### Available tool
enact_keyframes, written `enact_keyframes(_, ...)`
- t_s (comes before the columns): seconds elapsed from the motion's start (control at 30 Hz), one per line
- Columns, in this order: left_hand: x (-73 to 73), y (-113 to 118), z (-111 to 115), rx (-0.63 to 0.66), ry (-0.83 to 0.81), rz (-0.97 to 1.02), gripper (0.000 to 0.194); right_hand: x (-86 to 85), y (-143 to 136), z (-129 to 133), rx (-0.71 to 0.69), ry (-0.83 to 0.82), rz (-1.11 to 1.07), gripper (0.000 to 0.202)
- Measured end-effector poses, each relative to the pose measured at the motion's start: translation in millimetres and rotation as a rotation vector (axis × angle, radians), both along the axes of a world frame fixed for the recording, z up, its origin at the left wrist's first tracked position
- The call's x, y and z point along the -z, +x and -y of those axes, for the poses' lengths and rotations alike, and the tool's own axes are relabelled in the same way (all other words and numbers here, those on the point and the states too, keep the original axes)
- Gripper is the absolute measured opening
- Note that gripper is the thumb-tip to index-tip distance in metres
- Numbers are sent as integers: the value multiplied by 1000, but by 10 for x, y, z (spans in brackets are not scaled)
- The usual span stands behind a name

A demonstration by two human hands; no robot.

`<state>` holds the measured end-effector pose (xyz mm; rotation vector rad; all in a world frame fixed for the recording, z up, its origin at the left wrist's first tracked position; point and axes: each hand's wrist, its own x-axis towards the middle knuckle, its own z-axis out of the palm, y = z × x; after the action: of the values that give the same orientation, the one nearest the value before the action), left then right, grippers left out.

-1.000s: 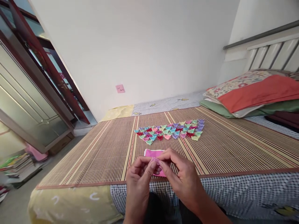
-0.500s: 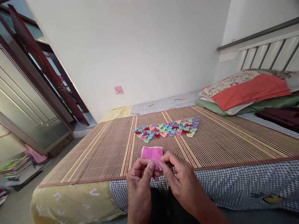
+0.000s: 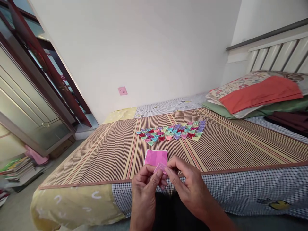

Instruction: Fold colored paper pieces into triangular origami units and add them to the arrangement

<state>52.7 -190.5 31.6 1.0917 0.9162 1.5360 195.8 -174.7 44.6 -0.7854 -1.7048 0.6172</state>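
Between my two hands is a small piece of pale pink paper [image 3: 160,167], folded so that its top comes to a point. My left hand [image 3: 146,186] pinches its left side between thumb and fingers. On the right edge, my right hand [image 3: 186,179] grips it with thumb and forefinger. Just behind lies bright pink square paper [image 3: 156,156] on the mat, partly hidden by my fingers. Farther back, several small folded paper boats [image 3: 176,136] in many colours stand in rows.
A striped bamboo mat [image 3: 101,154] covers the bed, over a checked and yellow sheet [image 3: 79,205]. Pillows [image 3: 260,93] are piled at the right by a white radiator [image 3: 279,57]. A pink note [image 3: 122,91] is on the wall. Books [image 3: 18,170] are stacked at the lower left.
The small paper in my hands has gone from a flat strip-like edge to a pointed, roof-like shape. Both hands stay close together, nearly in place.
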Motion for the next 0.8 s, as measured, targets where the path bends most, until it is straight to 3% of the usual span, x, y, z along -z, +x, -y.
enact_keyframes(0.23,-80,-79,-27,24,-1,63,17,1,98,-26,-62,-75,23,27)
enact_keyframes(0.43,-140,-125,-46,56,44,-1,11,-30,120,-3,-104,-150,-31,26)
enact_keyframes(0.8,-83,-103,-49,96,35,-109,20,12,127,-25,-83,-146,-22,17)
